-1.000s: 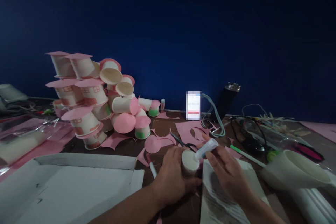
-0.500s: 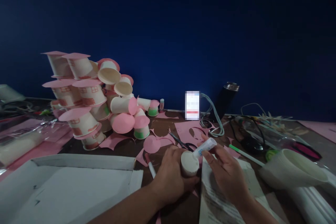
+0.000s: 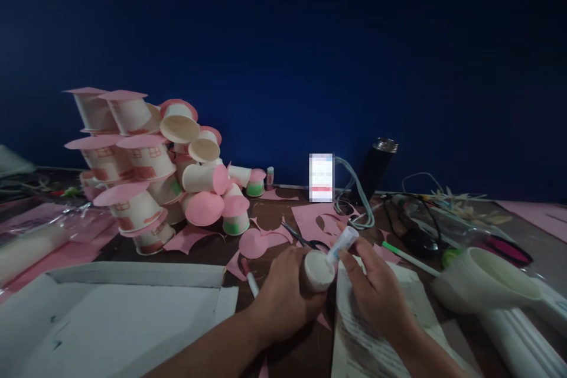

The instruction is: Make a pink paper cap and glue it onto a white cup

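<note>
My left hand (image 3: 287, 286) is wrapped round a white paper cup (image 3: 319, 271), its round base facing up toward me. Between the fingers of my right hand (image 3: 376, 283) is a white glue stick (image 3: 343, 243), tilted, its lower end at the rim of the cup's base. Just beyond the cup lie scissors (image 3: 305, 239) and a pink paper disc (image 3: 253, 243). A marker (image 3: 250, 277) with a reddish end rests left of my left hand. Under my right hand lies a printed sheet (image 3: 354, 336).
At the left rise stacked cups (image 3: 146, 162) with pink paper tops, behind an open white box (image 3: 225, 301). Nested paper cups (image 3: 482, 283) and a green-capped marker (image 3: 410, 258) lie at right. A phone (image 3: 321, 177) and a dark flask (image 3: 378, 168) stand by the wall.
The cup has tilted a little more, and the glue stick has turned more upright against its rim. The whole view has shifted slightly, with surroundings appearing further left.
</note>
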`<state>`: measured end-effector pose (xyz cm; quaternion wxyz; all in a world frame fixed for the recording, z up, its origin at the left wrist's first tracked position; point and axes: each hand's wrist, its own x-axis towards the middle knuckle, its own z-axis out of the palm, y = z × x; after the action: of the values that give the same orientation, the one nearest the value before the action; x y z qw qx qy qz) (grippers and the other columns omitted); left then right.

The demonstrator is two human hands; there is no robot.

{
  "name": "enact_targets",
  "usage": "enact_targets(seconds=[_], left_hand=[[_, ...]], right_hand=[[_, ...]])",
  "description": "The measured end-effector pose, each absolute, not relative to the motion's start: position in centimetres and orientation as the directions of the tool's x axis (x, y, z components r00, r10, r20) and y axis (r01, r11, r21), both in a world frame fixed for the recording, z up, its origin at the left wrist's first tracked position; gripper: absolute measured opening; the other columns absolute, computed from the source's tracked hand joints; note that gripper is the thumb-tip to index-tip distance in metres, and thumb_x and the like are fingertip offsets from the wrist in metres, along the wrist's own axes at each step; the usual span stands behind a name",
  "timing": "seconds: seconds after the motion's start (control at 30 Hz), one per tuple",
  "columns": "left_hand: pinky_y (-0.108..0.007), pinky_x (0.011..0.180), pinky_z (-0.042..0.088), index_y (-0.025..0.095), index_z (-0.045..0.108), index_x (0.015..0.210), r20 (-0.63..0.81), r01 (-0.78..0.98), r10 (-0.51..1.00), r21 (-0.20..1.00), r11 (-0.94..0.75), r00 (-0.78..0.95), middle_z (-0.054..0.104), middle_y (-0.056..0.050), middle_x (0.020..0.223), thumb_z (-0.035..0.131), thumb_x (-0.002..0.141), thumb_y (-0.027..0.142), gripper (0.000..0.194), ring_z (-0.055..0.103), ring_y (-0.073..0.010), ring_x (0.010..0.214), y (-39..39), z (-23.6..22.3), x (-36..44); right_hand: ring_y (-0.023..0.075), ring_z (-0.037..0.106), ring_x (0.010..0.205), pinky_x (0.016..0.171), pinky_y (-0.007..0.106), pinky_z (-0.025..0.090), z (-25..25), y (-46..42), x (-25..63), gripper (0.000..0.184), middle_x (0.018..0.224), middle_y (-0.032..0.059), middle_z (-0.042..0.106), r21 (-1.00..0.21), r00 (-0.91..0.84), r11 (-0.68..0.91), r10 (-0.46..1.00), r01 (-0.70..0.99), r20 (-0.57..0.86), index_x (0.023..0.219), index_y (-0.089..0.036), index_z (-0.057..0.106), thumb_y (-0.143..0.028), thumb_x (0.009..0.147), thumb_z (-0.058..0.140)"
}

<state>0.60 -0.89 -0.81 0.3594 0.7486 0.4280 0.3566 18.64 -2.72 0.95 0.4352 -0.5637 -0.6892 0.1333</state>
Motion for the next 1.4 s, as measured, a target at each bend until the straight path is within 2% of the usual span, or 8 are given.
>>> enact_targets(seconds=[0.13,0.23,0.4,0.5,0.57,1.07,1.27,1.4], left_hand=[[-0.042,0.091,0.041,0.022,0.053,0.109,0.231,0.404,0.901,0.833,-0.379,0.368,0.058,-0.006,0.108,0.07,0.065,0.021,0.047,0.053,-0.026,0.101,-0.9,-1.0,0.7],[-0.041,0.09,0.041,0.022,0.052,0.108,0.254,0.405,0.896,0.823,-0.398,0.365,0.056,-0.006,0.107,0.068,0.066,0.02,0.046,0.052,-0.0255,0.1,-1.0,-1.0,0.8],[-0.04,0.089,0.04,0.022,0.054,0.103,0.219,0.401,0.903,0.839,-0.368,0.37,0.054,-0.005,0.106,0.077,0.06,0.024,0.049,0.049,-0.0256,0.101,-0.9,-1.0,0.8],[-0.04,0.09,0.04,0.022,0.056,0.103,0.16,0.415,0.912,0.851,-0.321,0.379,0.052,-0.005,0.108,0.085,0.051,0.03,0.059,0.047,-0.0269,0.103,-0.9,-1.1,0.7],[-0.041,0.091,0.04,0.022,0.058,0.103,0.154,0.412,0.912,0.855,-0.316,0.38,0.05,-0.005,0.108,0.084,0.053,0.03,0.057,0.047,-0.0268,0.104,-0.8,-1.2,0.7],[-0.039,0.088,0.044,0.023,0.059,0.104,0.213,0.387,0.884,0.838,-0.384,0.417,0.055,-0.005,0.104,0.076,0.057,0.025,0.05,0.052,-0.0261,0.098,-0.8,-1.1,0.7],[-0.04,0.088,0.043,0.024,0.057,0.107,0.22,0.395,0.89,0.835,-0.384,0.399,0.057,-0.006,0.104,0.07,0.062,0.023,0.047,0.053,-0.0263,0.098,-0.9,-1.2,0.7],[-0.041,0.096,0.04,0.024,0.051,0.12,0.223,0.351,0.887,0.858,-0.376,0.404,0.057,-0.007,0.114,0.069,0.063,0.018,0.06,0.052,-0.0267,0.108,-1.0,-1.4,0.6]], right_hand=[[0.0263,0.058,0.097,0.087,0.038,0.044,0.8,-2.5,18.9,0.019,0.097,0.0064,0.064,-0.683,0.066,0.293,0.892,0.669,0.447,0.097,-0.023,0.058,-0.039,0.093,0.047],[0.0259,0.063,0.097,0.084,0.037,0.049,1.1,-2.3,19.0,0.027,0.1,0.0068,0.068,-0.733,0.106,0.258,0.906,0.63,0.409,0.107,-0.022,0.059,-0.042,0.093,0.047],[0.0269,0.065,0.103,0.088,0.038,0.054,0.6,-1.8,19.1,0.042,0.112,0.009,0.072,-0.937,0.117,0.184,0.967,0.297,0.227,0.125,-0.021,0.057,-0.046,0.091,0.052],[0.0262,0.066,0.103,0.091,0.04,0.053,-0.3,-1.7,19.3,0.044,0.115,0.0082,0.071,-0.984,0.096,0.141,0.984,0.112,0.151,0.13,-0.023,0.055,-0.044,0.091,0.055],[0.0254,0.065,0.106,0.095,0.041,0.051,-0.7,-1.7,19.4,0.045,0.118,0.0076,0.07,-0.99,0.083,0.128,0.988,0.064,0.133,0.132,-0.025,0.052,-0.042,0.091,0.055],[0.0285,0.055,0.121,0.102,0.044,0.045,0.8,-2.1,19.8,0.041,0.128,0.0084,0.064,-0.834,-0.008,0.281,0.949,0.475,0.315,0.13,-0.025,0.055,-0.042,0.093,0.049],[0.0263,0.058,0.118,0.1,0.039,0.047,0.9,-2.2,19.6,0.042,0.124,0.0095,0.065,-0.876,0.03,0.244,0.959,0.417,0.281,0.129,-0.023,0.052,-0.043,0.092,0.049],[0.0248,0.059,0.116,0.097,0.035,0.049,1.1,-2.6,19.4,0.039,0.121,0.0084,0.067,-0.876,-0.017,0.258,0.961,0.408,0.275,0.128,-0.023,0.052,-0.041,0.093,0.049]])
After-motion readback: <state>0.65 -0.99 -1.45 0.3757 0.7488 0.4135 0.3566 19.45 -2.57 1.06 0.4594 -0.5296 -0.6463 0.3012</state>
